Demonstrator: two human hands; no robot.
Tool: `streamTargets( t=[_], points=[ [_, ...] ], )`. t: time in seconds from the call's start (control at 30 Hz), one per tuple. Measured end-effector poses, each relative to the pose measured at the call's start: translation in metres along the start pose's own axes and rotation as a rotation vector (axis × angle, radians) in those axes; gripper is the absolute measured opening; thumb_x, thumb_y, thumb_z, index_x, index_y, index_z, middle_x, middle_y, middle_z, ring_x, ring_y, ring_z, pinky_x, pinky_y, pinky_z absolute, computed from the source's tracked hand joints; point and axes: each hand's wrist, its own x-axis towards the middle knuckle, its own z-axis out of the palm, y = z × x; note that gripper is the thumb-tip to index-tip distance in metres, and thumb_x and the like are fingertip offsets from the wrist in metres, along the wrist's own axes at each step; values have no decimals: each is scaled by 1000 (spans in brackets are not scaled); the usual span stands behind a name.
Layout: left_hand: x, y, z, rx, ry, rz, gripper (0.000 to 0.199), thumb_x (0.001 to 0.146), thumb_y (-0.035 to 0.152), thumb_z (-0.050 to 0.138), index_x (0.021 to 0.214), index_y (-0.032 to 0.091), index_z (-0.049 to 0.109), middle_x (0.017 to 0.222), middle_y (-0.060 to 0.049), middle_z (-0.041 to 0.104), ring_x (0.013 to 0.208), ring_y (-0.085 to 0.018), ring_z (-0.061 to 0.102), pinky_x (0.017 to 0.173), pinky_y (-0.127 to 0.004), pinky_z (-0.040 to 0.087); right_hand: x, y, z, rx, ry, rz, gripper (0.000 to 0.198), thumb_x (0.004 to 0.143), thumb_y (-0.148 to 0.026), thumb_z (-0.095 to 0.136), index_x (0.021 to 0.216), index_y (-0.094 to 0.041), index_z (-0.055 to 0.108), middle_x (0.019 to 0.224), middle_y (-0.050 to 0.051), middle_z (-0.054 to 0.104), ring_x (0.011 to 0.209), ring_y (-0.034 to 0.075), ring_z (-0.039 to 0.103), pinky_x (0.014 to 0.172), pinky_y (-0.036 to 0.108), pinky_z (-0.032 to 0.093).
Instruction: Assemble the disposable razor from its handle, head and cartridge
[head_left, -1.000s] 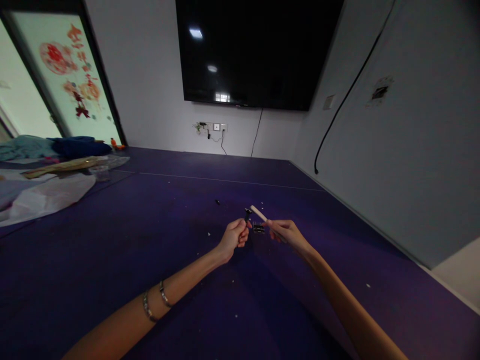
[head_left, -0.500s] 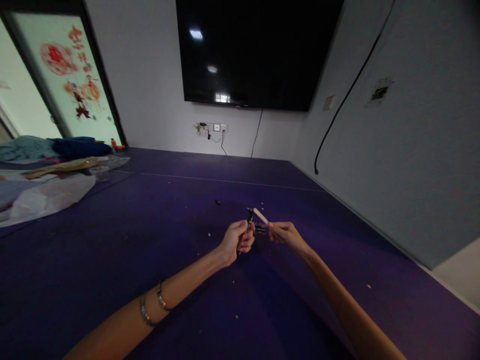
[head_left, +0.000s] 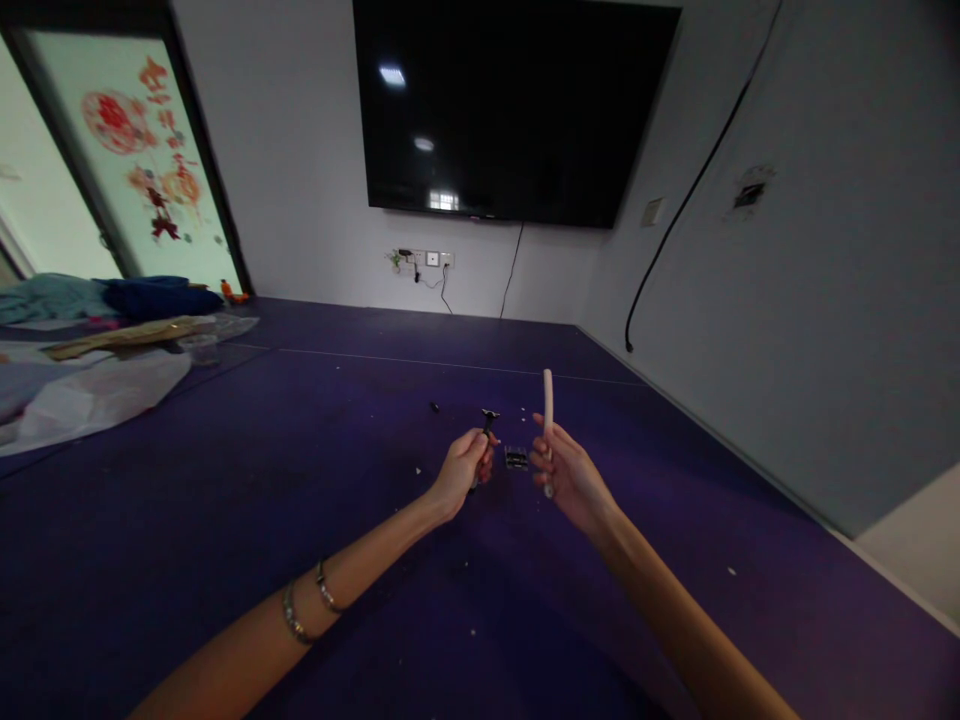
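Note:
My left hand (head_left: 466, 468) is closed around the dark handle of a razor (head_left: 489, 418), whose T-shaped head sticks up above the fist. A slim, pale, rounded stick (head_left: 548, 395) stands nearly upright in my right hand (head_left: 571, 478), with the fingers curled about its lower part; I cannot make out its exact kind. Between the two hands, a small black piece in what looks like clear casing (head_left: 516, 458) lies on the purple surface (head_left: 360, 560). The razor and the stick are apart from each other.
A small black object (head_left: 434, 407) and several white bits lie on the surface. Plastic sheeting (head_left: 112, 395) and folded cloths (head_left: 161, 297) are at the left. A television (head_left: 517, 110) hangs on the far wall; a black cable (head_left: 686, 200) hangs at the right.
The pale stick has swung from tilted against the razor's head to upright, and my right hand has drawn away from the razor. My left hand has shifted slightly left with the razor.

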Motion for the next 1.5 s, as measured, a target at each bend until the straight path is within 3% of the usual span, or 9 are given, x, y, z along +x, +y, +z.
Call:
streamTargets(
  t=[0.1,0.2,0.37,0.53,0.8,1.37,1.5],
  points=[
    [1,1,-1,70,25,33,29,77,45,54,80,16,50,57,6,40,43,-5,36,42,-18,29,-18,6,29,126,-78,112,37,73,-34,67,109,-27,56,57,-9,45,36,1,23,31,10,15],
    [-2,3,1,122,41,29,25,78,42,52,76,17,47,54,7,39,41,-4,34,40,-17,25,-30,15,49,171,-129,182,33,75,-36,65,103,-22,57,52,-9,41,35,0,17,32,11,9],
    [-7,7,6,163,61,43,19,76,35,53,72,17,48,52,8,37,41,-4,33,39,-17,23,-40,32,58,230,-126,255,26,74,-40,65,84,-18,55,47,-10,34,36,1,12,32,13,6],
    [-2,9,4,116,66,37,22,77,39,52,76,17,48,53,8,38,40,-4,30,39,-17,23,-63,52,59,229,-22,325,31,74,-45,64,87,-18,55,46,-11,28,38,2,11,33,14,4],
    [-4,3,6,168,50,38,20,78,36,53,76,16,49,54,7,38,42,-4,31,41,-17,24,-58,37,65,251,-13,234,32,67,-42,70,76,-18,50,45,-12,27,39,2,8,34,15,3],
    [-6,3,5,221,55,56,24,77,41,51,76,17,48,52,8,36,42,-5,32,41,-18,24,-67,47,69,276,30,296,34,68,-45,68,82,-17,53,44,-12,27,37,1,10,34,15,3],
    [-4,-1,3,218,33,80,25,76,41,53,78,17,48,54,8,37,43,-5,31,41,-17,23,-66,40,69,315,25,250,34,64,-40,72,76,-17,51,44,-12,27,38,1,9,34,15,2]
  ],
)
